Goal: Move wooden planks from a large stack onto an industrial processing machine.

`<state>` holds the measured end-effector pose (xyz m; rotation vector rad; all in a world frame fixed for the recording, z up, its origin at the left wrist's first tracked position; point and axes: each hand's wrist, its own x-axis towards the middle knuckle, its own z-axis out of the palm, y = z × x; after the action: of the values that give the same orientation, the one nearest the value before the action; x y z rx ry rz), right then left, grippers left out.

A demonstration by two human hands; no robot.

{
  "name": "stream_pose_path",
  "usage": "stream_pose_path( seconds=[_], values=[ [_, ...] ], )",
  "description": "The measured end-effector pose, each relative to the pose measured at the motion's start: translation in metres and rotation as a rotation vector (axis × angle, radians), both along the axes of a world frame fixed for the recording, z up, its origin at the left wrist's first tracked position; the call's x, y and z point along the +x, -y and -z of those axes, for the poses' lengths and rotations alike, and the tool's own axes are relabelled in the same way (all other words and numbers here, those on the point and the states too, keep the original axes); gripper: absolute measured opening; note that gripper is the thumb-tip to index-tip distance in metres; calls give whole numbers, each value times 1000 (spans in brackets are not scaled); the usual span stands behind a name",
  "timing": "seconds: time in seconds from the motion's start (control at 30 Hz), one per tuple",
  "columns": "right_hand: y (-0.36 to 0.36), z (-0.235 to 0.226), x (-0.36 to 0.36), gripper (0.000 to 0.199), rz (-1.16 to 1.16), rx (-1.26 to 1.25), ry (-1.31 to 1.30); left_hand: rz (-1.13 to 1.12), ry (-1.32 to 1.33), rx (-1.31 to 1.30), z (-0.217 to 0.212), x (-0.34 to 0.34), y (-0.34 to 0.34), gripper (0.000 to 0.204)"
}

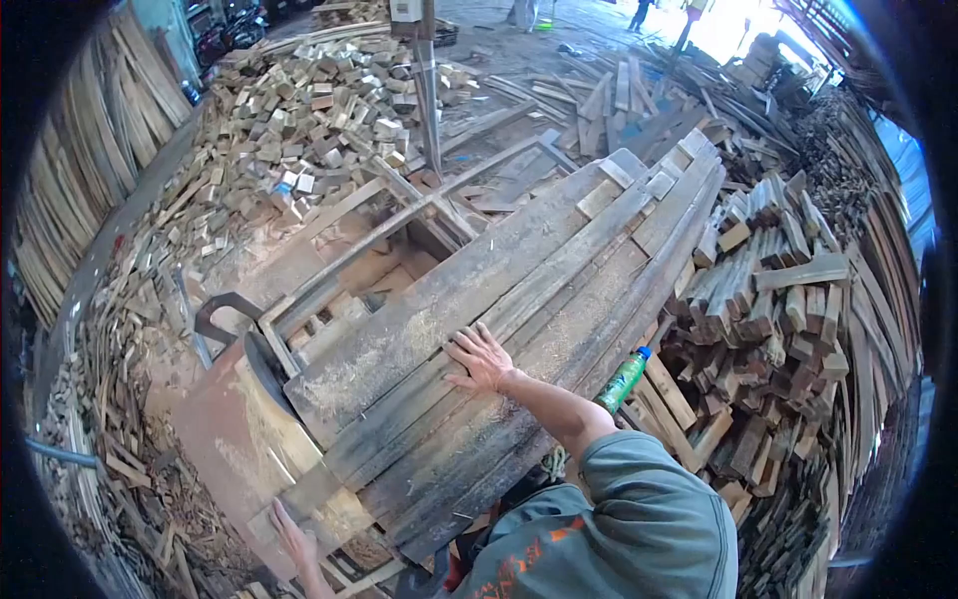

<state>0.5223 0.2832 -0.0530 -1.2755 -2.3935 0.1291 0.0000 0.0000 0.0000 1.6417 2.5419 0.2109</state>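
My right hand [479, 359] lies flat with its fingers spread on long, weathered wooden planks [469, 290]. The planks lie side by side, strewn with sawdust, and run from near me toward the far right. Lower left, my left hand [293, 539] rests with fingers stretched along a short pale board [334, 499] at the planks' near end; part of that hand's contact is hidden. Beside it is a reddish-brown machine table [222, 434] with a dark curved part [267, 371] at its far edge.
A metal frame [399, 215] stands beyond the planks. A heap of wood blocks [319, 110] spreads at far left. Stacked timber offcuts [778, 299] lie at right, near a green bottle with a blue cap [624, 379]. An upright post [427, 100] rises behind the frame.
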Motion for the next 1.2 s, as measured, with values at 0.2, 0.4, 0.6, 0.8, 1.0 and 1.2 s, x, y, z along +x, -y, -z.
stream_pose_path(
  seconds=[0.2, 0.4, 0.6, 0.8, 1.0, 1.2],
  values=[
    [-13, -24, 31, 71, 2, 7, 63, 148, -50, -89, 5, 4, -51, 97],
    [-21, -36, 20, 77, -1, -228, 195, 162, 84, -137, -23, 8, -32, 79],
    [-26, -46, 35, 68, 11, -166, 100, 312, 44, -165, -62, 26, -2, 76],
    [-24, -47, 48, 62, -53, -21, 97, 444, 7, -403, -140, -6, -26, 66],
    [-18, -46, 40, 59, -98, -21, 39, -1177, -259, 1171, -288, -129, -64, 53],
    [-25, -53, 56, 57, -61, 68, 1, 218, 55, 702, -163, 135, -171, 45]
  ],
)
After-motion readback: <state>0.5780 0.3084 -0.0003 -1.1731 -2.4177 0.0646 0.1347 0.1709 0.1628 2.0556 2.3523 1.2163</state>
